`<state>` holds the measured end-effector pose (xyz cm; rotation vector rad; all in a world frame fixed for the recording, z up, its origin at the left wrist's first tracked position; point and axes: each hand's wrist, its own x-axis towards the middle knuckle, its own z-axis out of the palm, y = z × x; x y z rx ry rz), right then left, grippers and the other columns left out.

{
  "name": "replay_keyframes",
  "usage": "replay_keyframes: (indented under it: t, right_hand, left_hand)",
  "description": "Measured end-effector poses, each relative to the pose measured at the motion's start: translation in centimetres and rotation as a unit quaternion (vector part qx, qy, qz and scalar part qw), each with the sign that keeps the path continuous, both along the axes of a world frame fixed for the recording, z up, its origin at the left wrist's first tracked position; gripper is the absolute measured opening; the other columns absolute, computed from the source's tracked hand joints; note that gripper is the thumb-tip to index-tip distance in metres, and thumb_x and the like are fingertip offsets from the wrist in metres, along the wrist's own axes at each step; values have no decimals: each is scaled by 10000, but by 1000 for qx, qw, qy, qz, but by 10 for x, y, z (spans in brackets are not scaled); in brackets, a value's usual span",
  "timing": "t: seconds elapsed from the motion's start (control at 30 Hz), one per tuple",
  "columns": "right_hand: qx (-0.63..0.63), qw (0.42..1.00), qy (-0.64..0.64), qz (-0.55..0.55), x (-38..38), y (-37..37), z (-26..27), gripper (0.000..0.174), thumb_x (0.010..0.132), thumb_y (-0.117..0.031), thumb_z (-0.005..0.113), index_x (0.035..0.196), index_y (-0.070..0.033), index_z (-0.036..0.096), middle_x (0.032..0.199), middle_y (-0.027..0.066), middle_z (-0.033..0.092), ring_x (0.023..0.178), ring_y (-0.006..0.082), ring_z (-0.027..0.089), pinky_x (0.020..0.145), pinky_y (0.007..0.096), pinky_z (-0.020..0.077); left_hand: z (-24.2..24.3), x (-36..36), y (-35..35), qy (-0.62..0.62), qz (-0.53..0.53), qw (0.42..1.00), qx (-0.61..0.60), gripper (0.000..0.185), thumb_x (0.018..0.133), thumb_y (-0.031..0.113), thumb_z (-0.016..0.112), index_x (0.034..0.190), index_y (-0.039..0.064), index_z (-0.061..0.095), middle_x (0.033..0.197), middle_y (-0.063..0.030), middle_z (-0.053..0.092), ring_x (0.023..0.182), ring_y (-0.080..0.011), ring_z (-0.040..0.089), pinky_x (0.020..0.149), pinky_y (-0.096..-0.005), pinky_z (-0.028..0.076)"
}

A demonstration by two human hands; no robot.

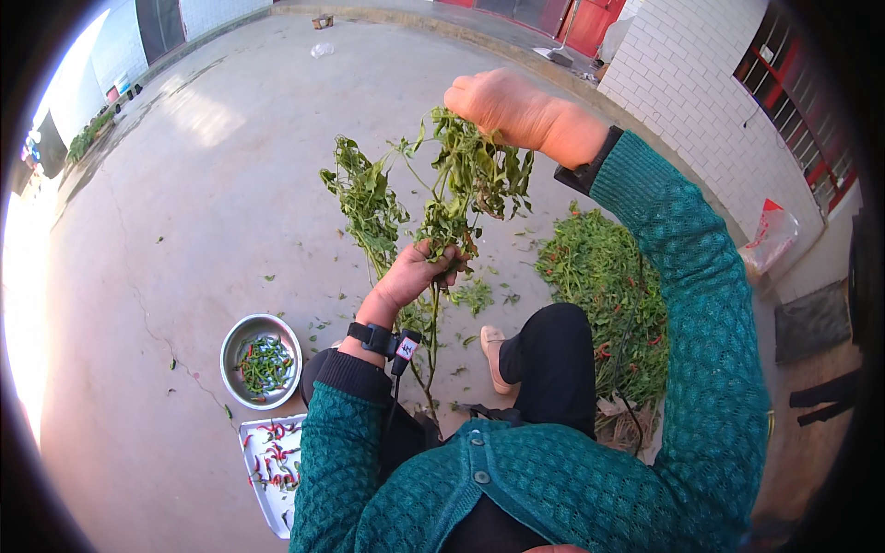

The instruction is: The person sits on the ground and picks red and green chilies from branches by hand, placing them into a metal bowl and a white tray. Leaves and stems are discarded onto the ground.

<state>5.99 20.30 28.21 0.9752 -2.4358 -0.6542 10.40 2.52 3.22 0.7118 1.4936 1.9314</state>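
A wilted chili pepper plant [433, 332] stands upright between the knees, its leafy branches spreading in front of me. My left hand [425, 266] is closed round its stems about midway up. Higher and to the right, my right hand [501, 104] is at the top leaves with curled fingers; whether it grips them is hidden behind the back of the hand. At the lower left, a steel bowl [228, 359] holds green and some red chilies. Just below it, a white tray [265, 503] bears mostly red chilies. Right of the knee lies a big heap of pulled chili plants [594, 276].
Loose leaves [476, 296] are scattered over the concrete floor around the feet. A plastic bag [771, 235] lies by the tiled wall at the right. Farther off are a crumpled clear plastic piece [322, 50] and a small brick-like block [323, 22].
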Motion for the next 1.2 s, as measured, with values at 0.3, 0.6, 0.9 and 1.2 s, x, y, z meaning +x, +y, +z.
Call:
replay_keyframes:
  t: [0.3,0.6,0.9,1.2]
  right_hand:
    - [-687,719,-82,-70,-33,68,57,93,962,-99,497,898,-52,545,796,62,605,722,206,652,570,350,521]
    - [-767,474,-404,-156,2,63,8,197,937,-232,636,890,-65,543,596,-70,379,450,20,301,368,187,239]
    - [-579,600,-540,-113,19,49,-7,312,819,-150,762,1074,-10,650,584,-73,439,414,12,278,358,211,190]
    - [-414,866,-249,-126,14,36,-13,240,873,-219,645,729,-34,593,515,15,468,441,134,465,437,325,367]
  left_hand:
    - [5,-1,-12,-4,-25,1000,-18,248,997,205,527,1011,-12,646,846,-72,665,622,-118,574,587,-261,456]
    - [6,-4,-9,-26,-53,998,-14,260,1001,201,518,967,-24,644,817,-95,664,619,-133,577,594,-263,460]
    - [10,2,-6,-88,-46,995,7,221,994,191,527,1039,-11,605,874,-87,666,645,-143,584,585,-274,465]
    - [14,1,-9,-42,-61,997,-12,270,1004,224,507,992,-12,638,811,-73,661,608,-116,556,583,-247,448]
